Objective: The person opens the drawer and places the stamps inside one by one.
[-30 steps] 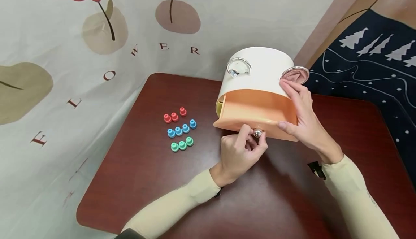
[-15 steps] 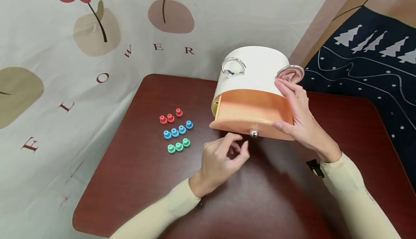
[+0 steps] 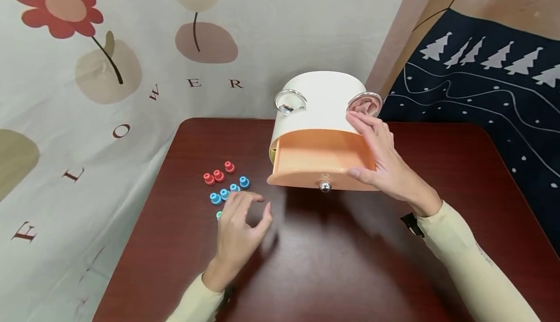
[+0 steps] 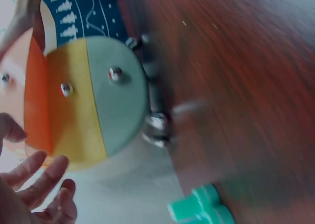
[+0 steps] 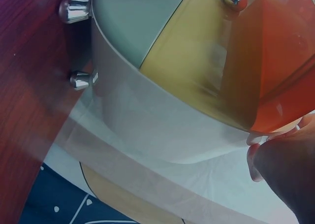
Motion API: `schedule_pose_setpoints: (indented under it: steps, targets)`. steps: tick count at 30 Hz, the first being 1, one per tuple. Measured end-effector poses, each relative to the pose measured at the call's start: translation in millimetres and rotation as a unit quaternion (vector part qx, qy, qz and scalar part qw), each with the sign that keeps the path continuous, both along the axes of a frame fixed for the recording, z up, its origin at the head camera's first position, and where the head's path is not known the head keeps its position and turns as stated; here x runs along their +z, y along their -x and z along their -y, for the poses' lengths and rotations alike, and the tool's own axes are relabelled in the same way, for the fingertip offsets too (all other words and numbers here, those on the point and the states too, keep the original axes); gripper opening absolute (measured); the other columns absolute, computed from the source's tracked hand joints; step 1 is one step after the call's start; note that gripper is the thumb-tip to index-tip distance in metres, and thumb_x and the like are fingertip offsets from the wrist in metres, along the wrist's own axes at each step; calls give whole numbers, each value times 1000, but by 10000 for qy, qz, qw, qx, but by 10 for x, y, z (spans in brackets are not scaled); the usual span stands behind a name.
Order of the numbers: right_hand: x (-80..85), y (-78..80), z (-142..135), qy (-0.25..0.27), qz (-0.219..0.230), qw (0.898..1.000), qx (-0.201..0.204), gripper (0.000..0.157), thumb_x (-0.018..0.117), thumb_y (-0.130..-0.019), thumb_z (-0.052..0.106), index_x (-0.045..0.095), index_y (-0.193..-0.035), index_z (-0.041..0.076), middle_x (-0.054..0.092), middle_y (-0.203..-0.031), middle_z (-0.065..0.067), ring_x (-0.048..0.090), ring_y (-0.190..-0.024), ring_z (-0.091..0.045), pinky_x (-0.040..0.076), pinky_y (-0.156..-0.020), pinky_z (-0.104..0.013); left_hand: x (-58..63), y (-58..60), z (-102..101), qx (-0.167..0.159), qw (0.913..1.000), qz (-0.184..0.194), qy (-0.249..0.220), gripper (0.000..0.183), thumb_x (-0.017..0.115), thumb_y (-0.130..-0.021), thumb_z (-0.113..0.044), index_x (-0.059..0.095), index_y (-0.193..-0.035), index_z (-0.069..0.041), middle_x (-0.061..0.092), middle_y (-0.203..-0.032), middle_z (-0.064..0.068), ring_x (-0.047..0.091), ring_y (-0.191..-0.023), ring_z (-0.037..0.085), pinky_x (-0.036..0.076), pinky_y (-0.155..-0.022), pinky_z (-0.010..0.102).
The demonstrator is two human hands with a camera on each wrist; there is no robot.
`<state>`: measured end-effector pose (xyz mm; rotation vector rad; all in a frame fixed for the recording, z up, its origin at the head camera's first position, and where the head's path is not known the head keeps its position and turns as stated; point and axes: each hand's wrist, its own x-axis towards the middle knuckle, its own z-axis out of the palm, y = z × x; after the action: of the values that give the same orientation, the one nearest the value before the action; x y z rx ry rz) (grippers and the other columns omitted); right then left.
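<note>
Loosely curved and gripping nothing, the fingers of the left hand point(image 3: 238, 229) hang apart from the thumb above the red-brown table point(image 3: 315, 263), with a green peg point(image 3: 219, 215) partly showing beside the knuckles, four blue pegs point(image 3: 215, 198) just past them and three red pegs point(image 3: 218, 175) farther off. Spread and unclenched, the right hand point(image 3: 385, 164) rests its fingers on the white cabinet point(image 3: 317, 103) beside a silver-rimmed pink ear point(image 3: 365, 103), its thumb on the front of the jutting orange drawer point(image 3: 302, 178), whose silver knob point(image 3: 325, 187) sits left of that thumb.
</note>
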<state>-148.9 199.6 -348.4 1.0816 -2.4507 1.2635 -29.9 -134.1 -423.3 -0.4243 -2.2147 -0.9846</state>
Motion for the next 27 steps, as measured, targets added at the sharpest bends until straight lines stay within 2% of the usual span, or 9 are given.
schedule_pose_setpoints:
  steps: [3,7,14,17,22,27]
  targets:
    - [0,15,17,-9,-4,10000,27,91,68,-99,61,35,-172,18,28,-173,-3,23,-152,-28,14,-112,-62,-45,6,113,85,9994,312,142,17,81,-88,-10,73,-102,-1,74,-98,8,63,-96,35,51,-89,49]
    - [-5,21,23,-3,-98,9999,-41,95,62,-99,71,35,-171,16,29,-172,-5,23,-153,-28,13,-113,-62,-104,12,242,151,9982,481,333,20,82,-88,-9,73,-103,0,74,-101,10,62,-99,38,47,-94,53]
    - [-22,8,15,53,-100,9999,-46,94,62,-99,71,36,-171,15,29,-173,-6,24,-153,-27,13,-112,-61,-194,-20,426,636,9930,878,460,24,91,-80,0,75,-98,-3,77,-103,11,61,-103,41,39,-78,49]
    - [-18,5,-2,46,-74,10000,-45,94,62,-99,70,35,-171,16,29,-173,-5,23,-153,-27,13,-113,-61,-245,-13,461,711,9899,1117,501,27,93,-79,1,75,-99,-3,77,-102,11,60,-103,41,39,-81,49]
    - [-21,6,-18,23,55,10000,1,90,68,-100,60,34,-172,19,26,-173,0,21,-154,-27,15,-111,-62,-318,5,497,707,9854,1430,596,29,94,-78,2,75,-100,-1,76,-101,14,60,-100,41,44,-90,54]
    - [-41,9,-19,44,54,10000,-14,91,66,-100,65,34,-172,19,25,-173,0,19,-155,-27,16,-110,-62,-319,56,541,901,9766,1782,804,24,93,-80,4,79,-99,0,79,-100,14,59,-94,38,45,-82,53]
